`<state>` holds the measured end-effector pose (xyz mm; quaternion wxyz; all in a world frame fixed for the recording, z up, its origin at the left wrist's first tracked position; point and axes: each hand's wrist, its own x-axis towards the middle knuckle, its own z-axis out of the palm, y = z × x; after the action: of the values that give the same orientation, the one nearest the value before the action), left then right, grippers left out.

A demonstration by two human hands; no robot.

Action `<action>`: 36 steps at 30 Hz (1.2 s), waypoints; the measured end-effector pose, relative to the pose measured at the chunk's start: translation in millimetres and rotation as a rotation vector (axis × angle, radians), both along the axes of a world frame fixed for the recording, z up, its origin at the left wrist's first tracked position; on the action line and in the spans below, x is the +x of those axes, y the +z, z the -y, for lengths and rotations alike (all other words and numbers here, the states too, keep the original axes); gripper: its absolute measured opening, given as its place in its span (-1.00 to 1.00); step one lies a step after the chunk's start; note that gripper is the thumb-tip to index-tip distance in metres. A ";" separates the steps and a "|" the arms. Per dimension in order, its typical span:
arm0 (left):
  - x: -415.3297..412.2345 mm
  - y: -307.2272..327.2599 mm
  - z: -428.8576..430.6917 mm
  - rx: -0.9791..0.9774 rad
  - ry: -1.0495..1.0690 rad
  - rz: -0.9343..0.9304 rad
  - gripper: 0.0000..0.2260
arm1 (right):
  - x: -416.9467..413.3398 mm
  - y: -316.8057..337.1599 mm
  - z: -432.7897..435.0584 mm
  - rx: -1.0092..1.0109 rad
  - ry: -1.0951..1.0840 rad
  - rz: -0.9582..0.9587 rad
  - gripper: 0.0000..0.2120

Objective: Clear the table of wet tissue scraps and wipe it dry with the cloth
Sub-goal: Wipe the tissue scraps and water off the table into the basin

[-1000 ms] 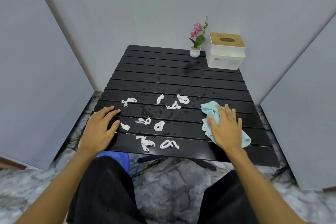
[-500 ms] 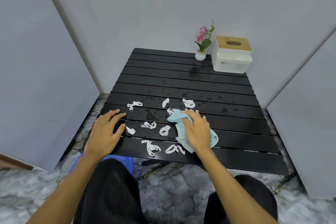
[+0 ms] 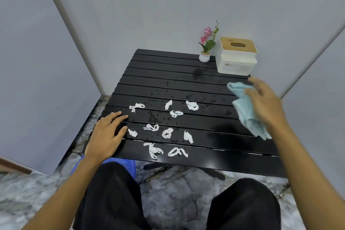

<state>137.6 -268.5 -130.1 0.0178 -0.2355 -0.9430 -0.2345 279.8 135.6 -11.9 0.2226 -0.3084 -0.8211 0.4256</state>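
Several white wet tissue scraps (image 3: 167, 133) lie scattered over the near-left part of the black slatted table (image 3: 186, 73), among water drops. My left hand (image 3: 108, 134) rests flat on the table's left edge, fingers apart, just left of one scrap (image 3: 133, 133). My right hand (image 3: 265, 104) is raised above the table's right side and holds the light blue cloth (image 3: 246, 110), which hangs down from it, clear of the surface.
A small white pot with a pink flower (image 3: 205, 50) and a white tissue box with a wooden lid (image 3: 236, 56) stand at the far right corner. A blue bucket (image 3: 128, 164) shows under the near-left edge, by my knees. Grey walls close in on both sides.
My right hand had the cloth pressed on the table among the scraps; it has now lifted the cloth and swung it up and to the right. The left hand stayed put.
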 end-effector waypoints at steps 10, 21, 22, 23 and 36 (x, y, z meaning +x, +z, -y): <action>-0.5 -1.1 -0.1 0.016 0.007 0.003 -0.58 | -5.2 -107.2 -23.3 0.363 0.139 0.488 -0.47; -1.8 -2.8 -2.8 0.006 0.047 -0.006 -0.57 | -50.0 -117.5 -11.2 0.514 0.216 0.439 -0.48; -1.8 -3.3 -2.9 0.001 0.049 -0.007 -0.57 | -56.7 -118.5 -5.2 0.523 0.250 0.432 -0.48; -1.9 -3.5 -2.9 -0.003 0.048 -0.009 -0.58 | -63.9 -119.3 1.5 0.534 0.282 0.421 -0.48; -5.7 -9.1 1.5 -0.014 0.034 -0.023 -0.55 | -103.5 -125.4 106.4 0.403 0.571 0.191 -0.62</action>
<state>131.9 -269.9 -139.2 0.0310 -0.2222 -0.9482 -0.2248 176.2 29.2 -137.3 0.0736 -0.0550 -0.9586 0.2695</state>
